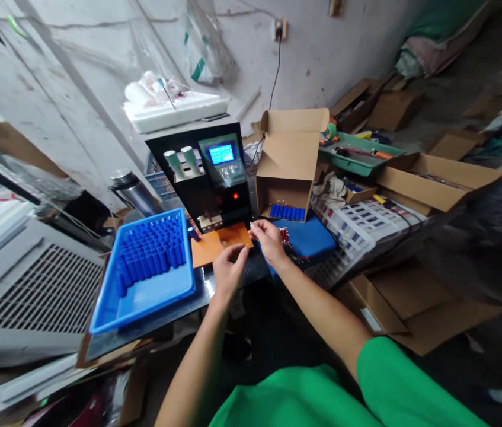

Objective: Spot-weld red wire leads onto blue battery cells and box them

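My left hand (228,270) is over the front edge of an orange board (206,248), thumb and forefinger curved but apart, with nothing visible between them. To its right, my right hand (268,242) is closed in a pinch; a tiny pale bit shows at its fingertips, too small to name. One blue cylinder (194,233) stands at the board's left back corner. Behind the board is a black machine (197,196) with a lit screen (221,154). Many more blue cylinders (150,246) stand in rows in a blue tray (157,290) at left.
An upright cardboard box (288,154) holds several blue cylinders (287,212) on a blue surface (315,237), beside small red parts (284,236). A steel flask (133,191) stands behind the tray. A white crate (344,231), green tool tray (361,155) and open cartons (437,178) fill the right.
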The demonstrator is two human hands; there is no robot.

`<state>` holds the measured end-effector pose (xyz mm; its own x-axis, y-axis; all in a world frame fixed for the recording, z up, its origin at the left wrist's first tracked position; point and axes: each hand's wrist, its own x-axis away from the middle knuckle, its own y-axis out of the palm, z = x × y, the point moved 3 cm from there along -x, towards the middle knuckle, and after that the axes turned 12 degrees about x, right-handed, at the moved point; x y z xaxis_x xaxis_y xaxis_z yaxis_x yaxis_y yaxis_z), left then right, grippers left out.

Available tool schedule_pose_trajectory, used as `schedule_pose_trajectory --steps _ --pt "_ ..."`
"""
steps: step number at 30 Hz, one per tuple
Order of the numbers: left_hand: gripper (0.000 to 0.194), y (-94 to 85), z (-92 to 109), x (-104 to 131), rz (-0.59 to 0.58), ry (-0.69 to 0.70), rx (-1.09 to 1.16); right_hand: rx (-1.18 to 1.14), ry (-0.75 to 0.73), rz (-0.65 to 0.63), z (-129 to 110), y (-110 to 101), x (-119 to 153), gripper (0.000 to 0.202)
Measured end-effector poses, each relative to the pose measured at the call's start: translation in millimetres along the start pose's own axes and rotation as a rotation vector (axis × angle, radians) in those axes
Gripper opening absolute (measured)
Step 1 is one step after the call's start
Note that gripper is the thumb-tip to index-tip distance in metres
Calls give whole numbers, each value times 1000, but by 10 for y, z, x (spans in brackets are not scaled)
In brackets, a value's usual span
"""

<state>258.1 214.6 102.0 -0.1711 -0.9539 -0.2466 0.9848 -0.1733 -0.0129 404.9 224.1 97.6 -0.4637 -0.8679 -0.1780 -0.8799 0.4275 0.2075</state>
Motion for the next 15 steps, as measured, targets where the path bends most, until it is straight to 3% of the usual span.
schedule_pose_trajectory --steps 7,15 --pt "40 -98 -170 -33 23 -151 195 -7 26 -48 104 179 135 37" --pt "34 -391 -153 -78 -131 -154 99 169 -44 -428 138 228 245 28"
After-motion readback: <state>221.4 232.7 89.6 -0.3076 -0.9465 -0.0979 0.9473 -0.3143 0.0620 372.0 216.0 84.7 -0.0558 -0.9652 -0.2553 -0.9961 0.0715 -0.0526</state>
